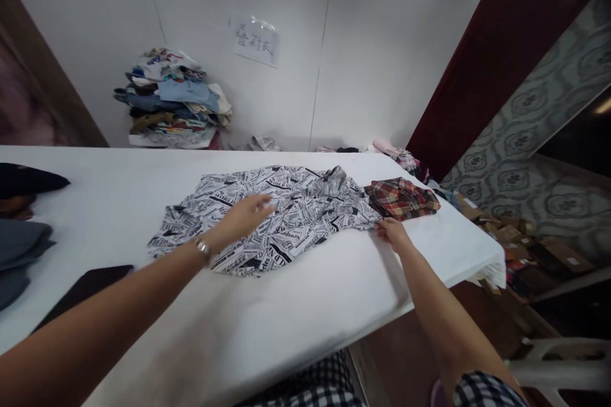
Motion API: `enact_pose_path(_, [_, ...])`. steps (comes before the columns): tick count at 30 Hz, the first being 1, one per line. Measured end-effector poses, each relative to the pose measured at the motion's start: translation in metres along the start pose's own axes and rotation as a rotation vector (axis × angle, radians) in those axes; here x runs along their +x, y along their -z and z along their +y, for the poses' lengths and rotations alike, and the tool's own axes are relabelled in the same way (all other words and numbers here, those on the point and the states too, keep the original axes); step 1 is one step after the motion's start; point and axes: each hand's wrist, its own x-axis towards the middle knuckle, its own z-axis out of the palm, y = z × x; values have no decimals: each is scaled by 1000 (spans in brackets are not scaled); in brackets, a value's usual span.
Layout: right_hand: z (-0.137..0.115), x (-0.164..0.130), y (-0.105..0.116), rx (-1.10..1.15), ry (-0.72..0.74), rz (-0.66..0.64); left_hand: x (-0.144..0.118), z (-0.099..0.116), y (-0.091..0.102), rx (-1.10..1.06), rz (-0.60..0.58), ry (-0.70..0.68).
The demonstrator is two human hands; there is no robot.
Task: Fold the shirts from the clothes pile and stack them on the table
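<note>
A black-and-white shirt point(286, 222) with a newspaper print lies spread across the white table, its grey collar point(333, 182) towards the back right. My right hand point(392, 233) is closed on the shirt's edge at the right, probably a sleeve end. Over the middle of the shirt is my left hand point(248, 213), fingers apart and holding nothing; whether it touches the cloth I cannot tell. Just beyond my right hand sits a folded red plaid shirt point(403, 198).
Dark and grey clothes point(21, 254) and a flat black object point(88, 289) lie on the left of the table point(305, 311). A tall clothes pile point(174, 102) stands against the wall under a paper sign point(256, 42). A white plastic chair point(563, 369) is at lower right.
</note>
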Motion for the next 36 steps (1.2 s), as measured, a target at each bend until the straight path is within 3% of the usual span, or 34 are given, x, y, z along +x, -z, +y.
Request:
enact_pose_path(3, [4,8,12,-169,161,85,-53,-40,-28,249,-81,-196])
enact_pose_path(5, [1,17,5,-340,352,112,-72,-56,-38,382,-63,-205])
enact_pose_path(7, [-2,24,-10,-453,441,88,-79,-66,-40,480,-19,-159])
enact_pose_path(9, [-3,27,-23,-473,426,43,-80,-70,-36,542,20,-153])
enact_pose_path(12, [0,20,-25,-382,429,3,-86,-75,-25,530,154,-283])
enact_pose_path(14, [5,11,-8,-207,468,2,-97,-78,-20,466,290,-415])
enact_pose_path(16, [14,-2,18,-25,477,-1,-114,-78,-20,407,351,-534])
enact_pose_path(18, [27,-14,47,20,434,-7,-134,-74,-28,368,261,-618])
enact_pose_path(21, [48,-26,80,-133,325,-18,-157,-63,-44,289,-23,-626])
enact_pose_path(23, [57,-29,90,-253,301,16,-160,-58,-50,217,-89,-579])
enact_pose_path(26, [56,-34,85,-393,464,152,-143,-63,-41,156,49,-424])
enact_pose_path(28, [46,-43,66,-451,648,167,-120,-76,-24,205,157,-193])
enact_pose_path(30, [35,-59,38,-460,808,52,-93,-93,-5,316,236,57])
enact_pose_path(32, [26,-77,3,-471,908,-145,-65,-110,10,424,273,231])
enact_pose_path(36, [27,-104,-58,-697,928,-580,-22,-134,21,503,227,500])
